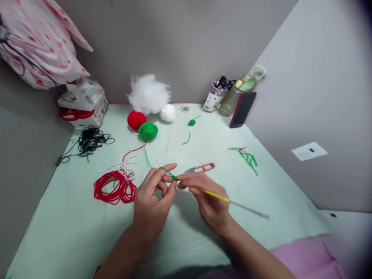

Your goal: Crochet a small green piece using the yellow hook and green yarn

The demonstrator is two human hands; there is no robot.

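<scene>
My left hand (pixel 152 201) pinches a loop of green yarn (pixel 168 173) between thumb and fingers. The strand runs back across the table to a green yarn ball (pixel 148 131). My right hand (pixel 209 201) grips a crochet hook (pixel 232 202) with a yellow handle and grey shaft, its tip at the green loop. Both hands meet above the pale green table cover (pixel 72 232). Orange thread snips (pixel 201 168) lie just beyond my fingers.
A red yarn ball (pixel 136 119), white yarn ball (pixel 167 112) and white stuffing (pixel 148 94) sit at the back. Loose red yarn (pixel 114 190), white yarn (pixel 125 167), black cord (pixel 88 141) and green scraps (pixel 247 156) lie around. A pen cup (pixel 214 97), bottle (pixel 238 95) and phone (pixel 242 109) stand back right.
</scene>
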